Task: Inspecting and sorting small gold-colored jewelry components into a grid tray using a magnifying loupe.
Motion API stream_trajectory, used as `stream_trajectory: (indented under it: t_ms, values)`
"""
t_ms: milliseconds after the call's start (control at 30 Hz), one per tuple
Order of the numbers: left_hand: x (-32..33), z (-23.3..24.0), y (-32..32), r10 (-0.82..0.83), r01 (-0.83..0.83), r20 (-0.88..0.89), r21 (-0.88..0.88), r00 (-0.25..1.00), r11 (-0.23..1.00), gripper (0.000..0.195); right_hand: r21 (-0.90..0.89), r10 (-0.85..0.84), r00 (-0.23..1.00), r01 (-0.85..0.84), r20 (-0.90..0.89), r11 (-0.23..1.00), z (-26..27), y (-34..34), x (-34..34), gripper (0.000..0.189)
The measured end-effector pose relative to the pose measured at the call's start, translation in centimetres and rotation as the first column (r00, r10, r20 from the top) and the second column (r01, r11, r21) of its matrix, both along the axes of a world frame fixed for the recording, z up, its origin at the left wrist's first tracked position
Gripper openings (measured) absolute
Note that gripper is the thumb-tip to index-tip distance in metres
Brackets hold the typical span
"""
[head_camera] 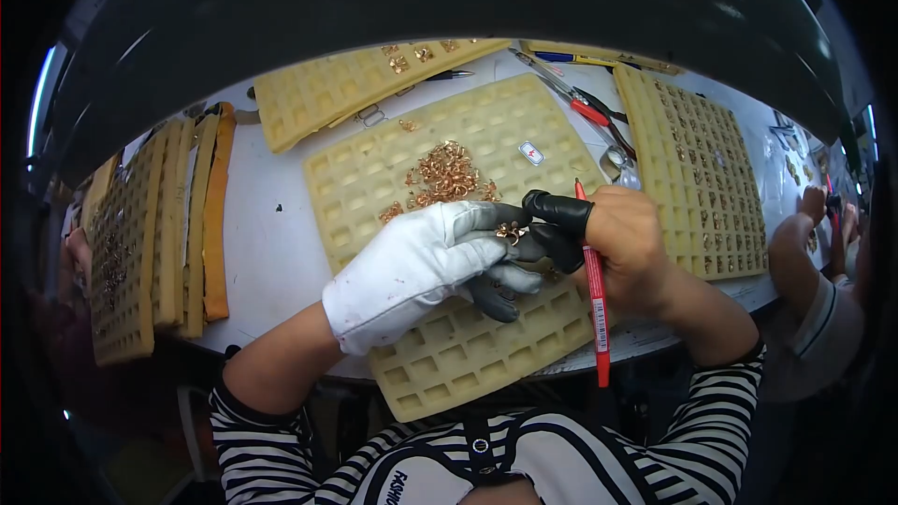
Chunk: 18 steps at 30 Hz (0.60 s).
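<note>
My left hand [428, 259], in a white glove with dark fingertips, holds a small copper-coloured metal piece [510, 232] between thumb and fingers. My right hand [617, 238] wears black covers on thumb and forefinger, whose tips are at that piece; whether they touch it I cannot tell. A red pen [596, 294] rests in my right hand, tip pointing away from me. Both hands are above a yellow foam tray [449, 393] with square pockets. Beyond my left hand a pile of copper-coloured metal pieces [447, 174] lies on the tray, near a small label [531, 153] bearing writing.
Another foam tray [694, 175] with filled pockets is at right, beside red-handled pliers or tweezers [589, 112]. More trays [379, 84] are at the back and stacked at left [165, 224]. A co-worker's arm [796, 245] reaches in at far right; another person's hand [78, 252] shows at far left.
</note>
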<state>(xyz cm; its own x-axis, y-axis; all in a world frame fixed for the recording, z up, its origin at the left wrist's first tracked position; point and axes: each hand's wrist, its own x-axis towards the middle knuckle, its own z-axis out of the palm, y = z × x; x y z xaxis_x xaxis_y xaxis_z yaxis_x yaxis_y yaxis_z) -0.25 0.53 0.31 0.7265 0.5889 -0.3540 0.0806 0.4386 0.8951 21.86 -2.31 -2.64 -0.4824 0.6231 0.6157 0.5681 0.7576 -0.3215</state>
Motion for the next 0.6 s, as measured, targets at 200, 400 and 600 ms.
stream_trajectory:
  t_ms: [200, 400, 600]
  values:
    - [0.05, -0.59, 0.13, 0.004, 0.007, 0.104, -0.106, 0.995, 0.994, 0.045, -0.025, 0.035, 0.999, -0.036, -0.022, 0.999, -0.04, 0.1, 0.25, 0.023]
    - [0.06, -0.69, 0.12, 0.004, 0.013, 0.11, -0.154, 0.994, 0.988, 0.037, -0.049, 0.055, 0.998, -0.055, -0.01, 0.997, 0.04, 0.01, 0.29, 0.038]
    - [0.17, -0.78, 0.21, -0.012, 0.026, 0.102, -0.14, 0.995, 0.99, 0.033, -0.034, 0.042, 0.998, -0.04, 0.038, 0.999, 0.23, -0.19, 0.23, 0.039]
